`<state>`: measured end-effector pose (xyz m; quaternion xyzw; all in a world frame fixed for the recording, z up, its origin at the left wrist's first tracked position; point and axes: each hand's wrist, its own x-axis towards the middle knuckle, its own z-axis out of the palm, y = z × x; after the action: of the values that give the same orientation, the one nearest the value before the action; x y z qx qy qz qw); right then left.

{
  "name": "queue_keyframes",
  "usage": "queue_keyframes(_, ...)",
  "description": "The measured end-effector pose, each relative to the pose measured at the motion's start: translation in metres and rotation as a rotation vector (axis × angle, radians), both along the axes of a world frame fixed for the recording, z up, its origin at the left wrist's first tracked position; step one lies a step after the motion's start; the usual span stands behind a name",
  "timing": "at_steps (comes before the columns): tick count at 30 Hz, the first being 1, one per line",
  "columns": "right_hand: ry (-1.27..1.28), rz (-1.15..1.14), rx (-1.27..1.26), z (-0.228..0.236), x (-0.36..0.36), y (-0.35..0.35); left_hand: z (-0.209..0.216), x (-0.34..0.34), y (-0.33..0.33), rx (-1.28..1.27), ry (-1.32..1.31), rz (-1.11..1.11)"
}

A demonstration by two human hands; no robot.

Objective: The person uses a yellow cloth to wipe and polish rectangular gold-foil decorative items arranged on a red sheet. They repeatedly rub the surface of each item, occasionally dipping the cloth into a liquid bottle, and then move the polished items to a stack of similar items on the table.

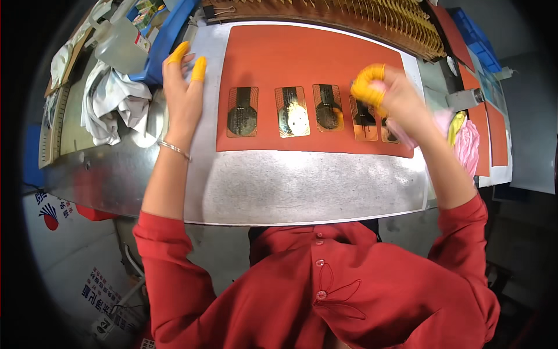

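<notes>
My left hand (185, 87) is raised at the left edge of the orange-red mat (314, 64), fingers apart and holding nothing. Yellow finger covers sit on its thumb and index finger. Over the mat's right side, my right hand (398, 96) is curled closed, yellow covers on its fingers. A pink cloth (402, 134), blurred, hangs from beneath it; the grip itself is partly hidden. Several thin gold-and-black metal plates lie in a row: a left one (242, 113), a shiny one (292, 111), a middle one (329, 109) and others (365, 122) partly under my right hand.
A wooden rack of yellow pieces (372, 17) runs along the back. White cloths (116, 102), a clear jug (119, 43) and a blue bin (168, 41) stand left. Pink and yellow cloths (465, 139) lie right, near a grey metal block (465, 99). The metal table's edge (314, 221) is nearest me.
</notes>
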<state>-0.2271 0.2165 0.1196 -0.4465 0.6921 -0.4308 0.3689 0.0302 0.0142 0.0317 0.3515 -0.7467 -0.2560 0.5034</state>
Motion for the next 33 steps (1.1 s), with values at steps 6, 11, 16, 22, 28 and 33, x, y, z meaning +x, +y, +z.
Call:
queue_keyframes(6, 0.595, 0.06, -0.024, -0.066, 0.026, 0.025, -0.03, -0.013, -0.022, 0.063, -0.298, 0.062)
queue_keyframes(11, 0.796, 0.125, -0.071, -0.076, 0.03, 0.017, -0.024, -0.011, -0.014, 0.003, -0.353, 0.063)
queue_keyframes(16, 0.891, 0.096, -0.046, -0.075, 0.02, -0.009, -0.023, -0.013, -0.013, 0.007, -0.321, 0.055)
queue_keyframes(22, 0.912, 0.066, -0.019, -0.072, 0.014, -0.021, -0.029, -0.012, -0.019, -0.045, -0.301, 0.038)
queue_keyframes(28, 0.926, 0.115, -0.08, -0.079, 0.006, -0.025, -0.028, -0.01, -0.013, 0.014, -0.283, 0.035)
queue_keyframes(33, 0.908, 0.13, -0.076, -0.075, -0.002, -0.039, -0.025, -0.012, -0.015, 0.02, -0.263, 0.027)
